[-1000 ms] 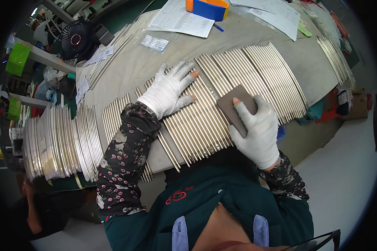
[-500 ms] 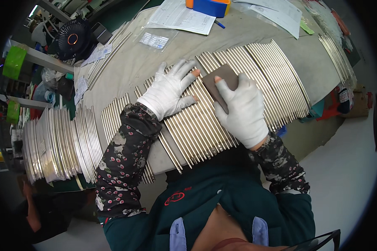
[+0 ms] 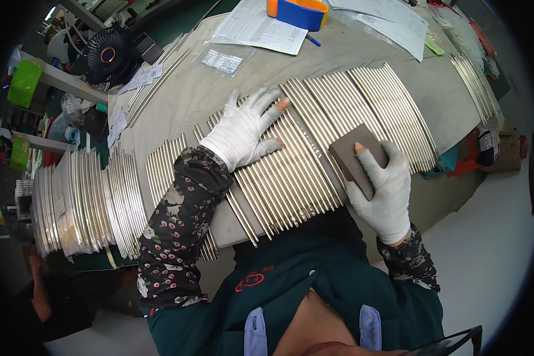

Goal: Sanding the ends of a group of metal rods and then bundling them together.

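Thin silvery metal rods (image 3: 285, 178) lie side by side across the table in front of me. My left hand (image 3: 241, 130), in a white glove with bare thumb and index tips, rests on the rods with its fingers spread. My right hand (image 3: 387, 193), gloved the same way, grips a brown-grey sanding block (image 3: 356, 155). The block sits over the rods right of the middle, toward their near ends. My right palm and the far side of the block hide part of the rods below.
More rod bundles (image 3: 83, 199), some in clear plastic, stand at the left edge. A black fan (image 3: 108, 54) is at the far left. Papers (image 3: 261, 29), a blue-orange tape ring (image 3: 302, 13) and a blue pen (image 3: 313, 40) lie at the back. Bagged rods (image 3: 474, 86) lie far right.
My right hand has slid the sanding block right and toward me along the rods. My left hand stays spread in nearly the same place.
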The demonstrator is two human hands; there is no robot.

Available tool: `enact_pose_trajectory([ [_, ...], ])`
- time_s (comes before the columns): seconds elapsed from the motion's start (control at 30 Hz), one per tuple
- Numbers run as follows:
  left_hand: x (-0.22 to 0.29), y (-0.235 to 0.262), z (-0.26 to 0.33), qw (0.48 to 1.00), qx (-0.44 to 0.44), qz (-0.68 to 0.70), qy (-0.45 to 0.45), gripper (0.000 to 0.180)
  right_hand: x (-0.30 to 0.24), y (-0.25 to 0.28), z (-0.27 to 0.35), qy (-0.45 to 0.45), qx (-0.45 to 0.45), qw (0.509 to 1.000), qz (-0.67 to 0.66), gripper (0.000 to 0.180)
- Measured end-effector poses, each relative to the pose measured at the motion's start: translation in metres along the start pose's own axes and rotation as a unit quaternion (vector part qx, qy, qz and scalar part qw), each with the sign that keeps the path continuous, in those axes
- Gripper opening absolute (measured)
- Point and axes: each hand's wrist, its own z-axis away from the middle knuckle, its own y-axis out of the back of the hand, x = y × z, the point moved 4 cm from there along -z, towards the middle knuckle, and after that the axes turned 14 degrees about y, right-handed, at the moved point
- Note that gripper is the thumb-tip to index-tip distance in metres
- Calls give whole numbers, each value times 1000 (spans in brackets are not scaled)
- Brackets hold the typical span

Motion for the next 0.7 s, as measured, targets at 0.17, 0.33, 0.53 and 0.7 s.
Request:
enact_pose_trajectory([
  [0.17, 1, 1, 2, 998, -25, -55, -3, 69, 1, -3, 4, -6, -2, 1000, -13, 57],
  [0.33, -2, -2, 6, 998, -1, -54, -18, 69, 1, -4, 6, -18, -22, 999, -21, 59],
  [0.53, -3, -2, 7, 999, -31, -35, -11, 68, -12, -9, -4, 33, -9, 999, -11, 56],
  [0.7, 0, 0, 5, 999, -21, -36, -20, 70, -20, -33, -59, 49, -56, 997, 34, 50],
])
